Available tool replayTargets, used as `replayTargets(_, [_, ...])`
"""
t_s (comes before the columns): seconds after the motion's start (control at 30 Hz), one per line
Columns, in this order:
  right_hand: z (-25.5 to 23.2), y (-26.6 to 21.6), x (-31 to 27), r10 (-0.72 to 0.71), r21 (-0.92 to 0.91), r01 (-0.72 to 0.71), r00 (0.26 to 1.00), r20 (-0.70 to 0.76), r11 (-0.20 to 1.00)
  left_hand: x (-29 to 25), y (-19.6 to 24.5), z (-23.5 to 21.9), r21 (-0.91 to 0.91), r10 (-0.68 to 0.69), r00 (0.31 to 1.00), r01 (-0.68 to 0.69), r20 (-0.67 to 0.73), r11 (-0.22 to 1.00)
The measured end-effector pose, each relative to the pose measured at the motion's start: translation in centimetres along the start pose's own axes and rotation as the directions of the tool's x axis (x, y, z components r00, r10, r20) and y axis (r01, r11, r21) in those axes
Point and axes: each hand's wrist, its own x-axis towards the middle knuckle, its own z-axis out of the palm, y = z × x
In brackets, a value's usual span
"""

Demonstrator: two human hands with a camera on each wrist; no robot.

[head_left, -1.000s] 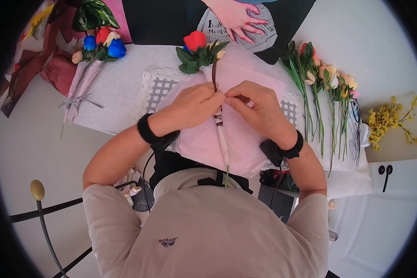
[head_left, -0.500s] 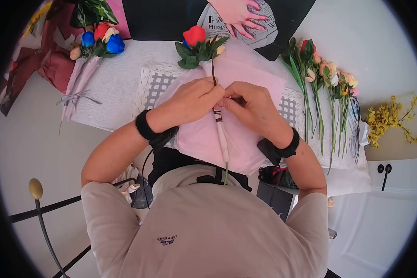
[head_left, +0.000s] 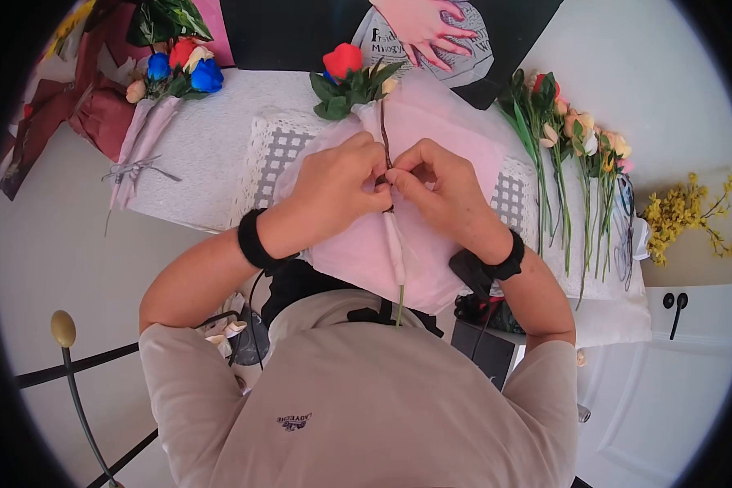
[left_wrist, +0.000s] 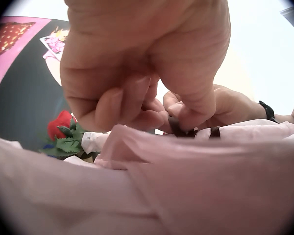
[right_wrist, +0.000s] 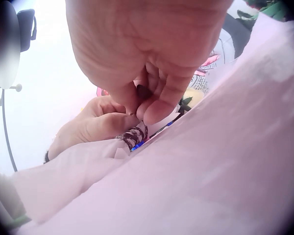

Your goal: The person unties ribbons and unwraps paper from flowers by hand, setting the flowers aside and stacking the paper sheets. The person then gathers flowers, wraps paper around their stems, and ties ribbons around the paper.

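A bouquet lies on its pink wrapping paper (head_left: 443,244), with a red rose (head_left: 343,60) and green leaves at its far end. Dark brown ribbon (head_left: 384,130) runs along the wrapped stem, and in the right wrist view several turns of ribbon (right_wrist: 133,138) circle it. With thumb and fingers, my left hand (head_left: 342,183) pinches the ribbon at the binding, seen between the fingertips in the left wrist view. Close beside it, my right hand (head_left: 443,187) pinches ribbon too, a dark bit showing among its curled fingers. A green stem (head_left: 400,305) sticks out at the near end.
A finished small bouquet (head_left: 150,130) with blue and red roses lies on the left. Loose artificial flowers (head_left: 581,130) are laid out at the right, near yellow blossoms (head_left: 687,215). Beneath the paper is a grey-and-white lace mat (head_left: 281,154); a dark printed board stands behind.
My left hand's fingers have shifted, and its thumb now reaches lower, over the ribbon turns that showed before. More of the upright ribbon shows above the hands. My right hand stays almost in place.
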Motion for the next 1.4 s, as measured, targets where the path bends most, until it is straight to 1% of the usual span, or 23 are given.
replayTargets(0.03, [0.1, -0.2, 0.0, 0.001, 0.0, -0.001, 1.0, -0.001, 1.0, -0.2, 0.0, 0.1, 0.032, 0.022, 0.999, -0.02, -0.049, 0.999])
replayTargets(0.07, [0.1, -0.4, 0.0, 0.025, 0.048, -0.024, 0.999, -0.019, 0.999, -0.3, 0.1, 0.1, 0.031, 0.023, 0.999, -0.021, -0.048, 0.999])
replayTargets(0.1, [0.2, -0.6, 0.0, 0.051, 0.096, -0.047, 0.998, -0.037, 0.994, -0.4, 0.3, 0.1, 0.016, -0.007, 0.998, 0.008, -0.061, 1.0])
replayTargets(0.23, [0.3, -0.7, -0.1, 0.048, 0.048, -0.046, 0.998, -0.036, 0.998, -0.9, 0.8, -0.1, -0.022, -0.062, 0.996, 0.061, -0.068, 0.998])
replayTargets(0.33, [0.2, -0.7, -0.1, 0.002, 0.012, -0.002, 0.999, -0.035, 1.0, -1.0, 1.1, -0.3, -0.02, -0.053, 0.996, 0.052, -0.077, 0.998])
replayTargets(0.4, [0.2, -0.3, 0.0, -0.167, -0.162, 0.162, 0.986, -0.015, 0.973, -1.0, 1.4, -0.5, 0.005, -0.051, 0.995, 0.052, -0.085, 0.999])
replayTargets(0.53, [0.2, -0.2, 0.1, -0.211, -0.21, 0.208, 0.977, 0.01, 0.955, -1.1, 1.5, -0.8, 0.044, -0.062, 0.996, 0.065, -0.062, 0.997])
replayTargets(0.57, [0.1, -0.2, 0.1, -0.159, -0.171, 0.164, 0.986, 0.044, 0.972, -1.1, 1.3, -0.7, 0.044, -0.063, 0.996, 0.065, -0.061, 0.997])
replayTargets(0.6, [0.1, -0.1, 0.2, -0.107, -0.133, 0.117, 0.991, 0.08, 0.984, -1.2, 1.0, -0.4, 0.077, -0.004, 0.996, 0.011, -0.095, 0.997])
replayTargets(0.63, [-0.1, 0.1, 0.2, -0.105, -0.132, 0.115, 0.991, 0.081, 0.985, -1.3, 0.8, -0.3, 0.112, 0.055, 0.991, -0.041, -0.126, 0.993])
replayTargets(0.67, [-0.4, 0.3, 0.3, 0.018, -0.062, -0.007, 0.984, 0.176, 0.998, -1.4, 0.7, -0.3, 0.111, 0.053, 0.991, -0.039, -0.125, 0.993])
replayTargets(0.7, [-0.7, 0.5, 0.3, 0.133, -0.005, -0.136, 0.952, 0.277, 0.991, -1.5, 0.8, -0.4, 0.156, 0.073, 0.992, -0.056, -0.106, 0.986])
replayTargets(0.73, [-0.9, 0.9, 0.4, 0.134, -0.002, -0.139, 0.951, 0.277, 0.99, -1.6, 0.9, -0.5, 0.201, 0.092, 0.992, -0.074, -0.085, 0.977])
replayTargets(0.77, [-1.0, 1.3, 0.5, 0.159, 0.107, -0.206, 0.928, 0.337, 0.973, -1.7, 0.8, -0.5, 0.201, 0.091, 0.992, -0.073, -0.082, 0.977])
replayTargets(0.8, [-1.1, 1.6, 0.7, 0.174, 0.209, -0.275, 0.9, 0.4, 0.939, -1.8, 0.7, -0.5, 0.224, 0.129, 0.989, -0.111, -0.069, 0.968])
replayTargets(0.87, [-1.3, 1.5, 0.8, 0.192, 0.224, -0.307, 0.886, 0.423, 0.925, -2.0, 0.7, -0.4, 0.245, 0.164, 0.985, -0.146, -0.056, 0.958])
replayTargets(0.93, [-1.3, 1.1, 0.9, 0.207, 0.238, -0.338, 0.871, 0.445, 0.911, -2.1, 1.0, -0.4, 0.208, 0.138, 0.988, -0.123, -0.063, 0.971])
replayTargets(1.0, [-1.3, 0.7, 0.9, 0.274, 0.27, -0.42, 0.852, 0.446, 0.866, -2.4, 1.4, -0.5, 0.168, 0.101, 0.994, -0.092, -0.045, 0.982])
replayTargets(1.07, [-1.1, 1.0, 0.9, 0.265, 0.28, -0.417, 0.852, 0.451, 0.865, -2.5, 1.5, -0.5, 0.128, 0.063, 0.998, -0.059, -0.025, 0.99])
replayTargets(1.17, [-1.1, 0.7, 0.9, 0.261, 0.303, -0.427, 0.848, 0.462, 0.852, -2.5, 1.3, -0.4, 0.159, 0.087, 0.995, -0.078, -0.052, 0.984])
replayTargets(1.23, [-1.2, 0.4, 0.9, 0.265, 0.317, -0.439, 0.844, 0.466, 0.841, -2.4, 1.2, -0.3, 0.252, 0.104, 0.994, -0.094, -0.03, 0.963])
replayTargets(1.33, [-1.3, 0.3, 0.8, 0.274, 0.319, -0.442, 0.848, 0.454, 0.839, -2.5, 1.1, -0.2, 0.259, 0.126, 0.991, -0.111, -0.042, 0.959])
replayTargets(1.4, [-1.0, 0.5, 0.7, 0.26, 0.364, -0.433, 0.861, 0.436, 0.825, -2.6, 1.0, -0.3, 0.251, 0.155, 0.986, -0.136, -0.056, 0.958])
